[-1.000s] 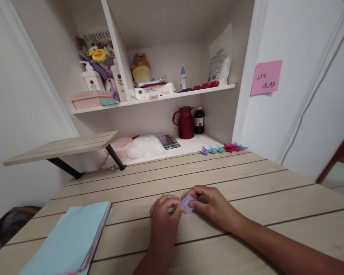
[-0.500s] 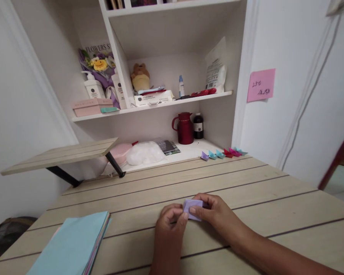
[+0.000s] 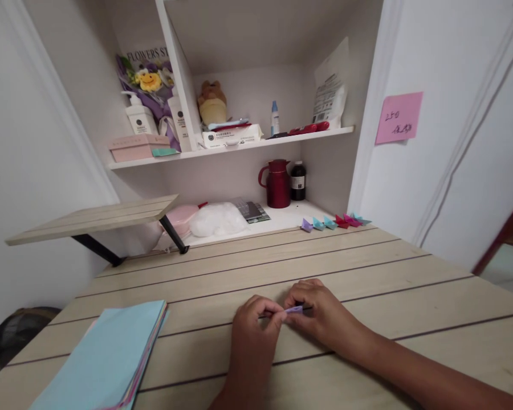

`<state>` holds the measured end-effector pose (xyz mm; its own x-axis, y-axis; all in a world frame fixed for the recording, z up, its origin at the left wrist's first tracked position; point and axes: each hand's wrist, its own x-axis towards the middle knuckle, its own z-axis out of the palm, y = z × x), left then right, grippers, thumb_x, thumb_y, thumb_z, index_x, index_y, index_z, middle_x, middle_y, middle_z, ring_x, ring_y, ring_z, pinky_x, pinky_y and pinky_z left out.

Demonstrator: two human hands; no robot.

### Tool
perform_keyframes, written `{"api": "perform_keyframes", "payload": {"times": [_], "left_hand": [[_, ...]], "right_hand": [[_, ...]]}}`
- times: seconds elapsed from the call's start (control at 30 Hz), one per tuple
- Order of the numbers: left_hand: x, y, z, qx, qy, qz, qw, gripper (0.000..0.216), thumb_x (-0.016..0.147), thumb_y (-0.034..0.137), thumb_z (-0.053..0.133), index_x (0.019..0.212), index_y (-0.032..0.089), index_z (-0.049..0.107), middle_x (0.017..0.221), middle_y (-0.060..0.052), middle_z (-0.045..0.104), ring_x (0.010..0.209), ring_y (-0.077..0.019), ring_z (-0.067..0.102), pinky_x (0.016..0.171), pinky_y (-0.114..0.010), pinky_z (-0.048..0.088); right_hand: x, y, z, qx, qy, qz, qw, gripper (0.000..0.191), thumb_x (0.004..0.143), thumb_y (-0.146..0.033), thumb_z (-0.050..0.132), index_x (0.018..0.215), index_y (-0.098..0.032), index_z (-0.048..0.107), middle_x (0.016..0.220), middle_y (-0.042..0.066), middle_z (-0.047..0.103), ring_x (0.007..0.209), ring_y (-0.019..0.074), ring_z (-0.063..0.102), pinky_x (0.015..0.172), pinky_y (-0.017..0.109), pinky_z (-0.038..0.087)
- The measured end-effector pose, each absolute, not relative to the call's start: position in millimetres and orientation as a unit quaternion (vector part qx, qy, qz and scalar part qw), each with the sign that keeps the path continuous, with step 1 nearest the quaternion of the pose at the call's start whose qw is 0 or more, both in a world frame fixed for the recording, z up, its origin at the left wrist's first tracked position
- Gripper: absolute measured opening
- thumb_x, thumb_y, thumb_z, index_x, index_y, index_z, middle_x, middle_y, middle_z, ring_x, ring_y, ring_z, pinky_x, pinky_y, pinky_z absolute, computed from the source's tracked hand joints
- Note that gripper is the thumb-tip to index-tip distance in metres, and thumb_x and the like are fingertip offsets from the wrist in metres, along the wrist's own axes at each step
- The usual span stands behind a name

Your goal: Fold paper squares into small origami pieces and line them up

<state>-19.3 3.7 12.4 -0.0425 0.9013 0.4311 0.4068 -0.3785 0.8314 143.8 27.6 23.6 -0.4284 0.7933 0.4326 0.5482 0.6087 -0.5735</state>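
A small folded piece of purple paper (image 3: 294, 310) is between my hands, seen nearly edge-on just above the wooden table (image 3: 196, 353). My left hand (image 3: 259, 322) pinches its left end between thumb and index finger. Curled around its right side, my right hand (image 3: 314, 307) grips it, with thumb and fingertips meeting near the left fingertips. Part of the paper is hidden by the fingers. At the table's back edge stands a row of small folded paper boats, with a purple paper boat (image 3: 306, 225) at its left end.
A stack of coloured paper (image 3: 106, 353), light blue on top, lies at the left. Behind it a raised wooden stand (image 3: 98, 219) rests on black legs. A red jug (image 3: 277, 185) and a dark bottle (image 3: 298, 181) stand in the shelf unit at the back.
The purple paper has turned from showing its flat face to nearly edge-on. Both hands have closed in around it, the right fingers now more curled. The camera view has shifted slightly.
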Motion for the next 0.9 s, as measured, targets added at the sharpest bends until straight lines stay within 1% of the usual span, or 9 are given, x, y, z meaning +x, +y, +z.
{"api": "perform_keyframes", "payload": {"times": [0.07,0.2,0.33,0.47,0.57,0.6,0.73,0.83,0.9], "left_hand": [[-21,3,17,0.614,0.516,0.516,0.299,0.007,0.068,0.022,0.064,0.062,0.019,0.067,0.064,-0.001,0.066,0.065,-0.0169,0.061,0.066,-0.027,0.047],[-27,7,21,0.477,0.514,0.570,0.429,0.017,0.067,0.033,0.068,0.066,0.015,0.068,0.061,-0.002,0.068,0.059,-0.0164,0.061,0.060,-0.026,0.047],[-30,13,11,0.420,0.474,0.609,0.477,0.024,0.066,0.037,0.072,0.072,0.014,0.069,0.065,-0.003,0.069,0.063,-0.0165,0.063,0.063,-0.026,0.048],[-26,12,4,0.418,0.447,0.601,0.515,0.023,0.067,0.036,0.071,0.074,0.015,0.068,0.071,-0.003,0.070,0.064,-0.0144,0.061,0.064,-0.024,0.046],[-22,9,9,0.436,0.445,0.585,0.519,0.020,0.068,0.033,0.070,0.074,0.015,0.068,0.072,-0.003,0.070,0.066,-0.0149,0.061,0.066,-0.025,0.046],[-21,8,10,0.446,0.445,0.581,0.515,0.018,0.068,0.032,0.069,0.073,0.015,0.067,0.072,-0.003,0.069,0.067,-0.0152,0.061,0.067,-0.025,0.047],[-22,8,12,0.526,0.472,0.592,0.387,0.009,0.070,0.022,0.064,0.077,0.017,0.064,0.079,-0.003,0.066,0.073,-0.0169,0.062,0.071,-0.028,0.049],[-25,10,6,0.613,0.500,0.576,0.206,0.030,0.071,0.011,0.059,0.099,0.021,0.062,0.099,-0.005,0.063,0.078,-0.0168,0.062,0.079,-0.033,0.049],[-27,10,2,0.664,0.507,0.537,0.119,0.045,0.071,0.006,0.056,0.113,0.025,0.058,0.113,-0.007,0.059,0.091,-0.0198,0.062,0.087,-0.039,0.047]], "right_hand": [[145,28,23,-0.411,-0.815,0.168,0.373,0.009,0.076,-0.023,0.070,0.081,-0.023,0.062,0.085,0.001,0.067,0.086,0.0218,0.061,0.082,0.036,0.040],[149,28,22,-0.427,-0.762,0.108,0.475,0.045,0.074,-0.025,0.071,0.115,-0.026,0.052,0.126,0.010,0.052,0.120,0.0291,0.046,0.095,0.044,0.038],[147,26,22,-0.419,-0.754,0.125,0.490,0.032,0.076,-0.027,0.070,0.103,-0.025,0.054,0.111,0.008,0.057,0.109,0.0281,0.052,0.092,0.044,0.041],[139,18,26,-0.388,-0.772,0.210,0.458,0.027,0.078,-0.024,0.068,0.103,-0.024,0.060,0.103,0.006,0.063,0.098,0.0253,0.056,0.086,0.038,0.044],[137,15,29,-0.400,-0.760,0.264,0.439,0.005,0.084,-0.026,0.062,0.085,-0.022,0.065,0.084,0.003,0.066,0.081,0.0211,0.060,0.072,0.031,0.046],[138,15,29,-0.402,-0.757,0.268,0.439,0.008,0.085,-0.028,0.061,0.080,-0.022,0.065,0.079,0.002,0.066,0.077,0.0201,0.060,0.069,0.030,0.045],[144,17,28,-0.368,-0.798,0.172,0.445,0.014,0.090,-0.026,0.057,0.080,-0.022,0.065,0.079,0.003,0.066,0.077,0.0183,0.058,0.071,0.030,0.041],[150,19,27,-0.327,-0.853,0.000,0.407,0.018,0.093,-0.019,0.049,0.089,-0.022,0.067,0.081,0.004,0.066,0.076,0.0178,0.055,0.072,0.033,0.035],[153,21,26,-0.314,-0.871,-0.097,0.365,0.021,0.095,-0.017,0.046,0.093,-0.021,0.066,0.082,0.005,0.066,0.074,0.0175,0.053,0.070,0.034,0.032]]}}
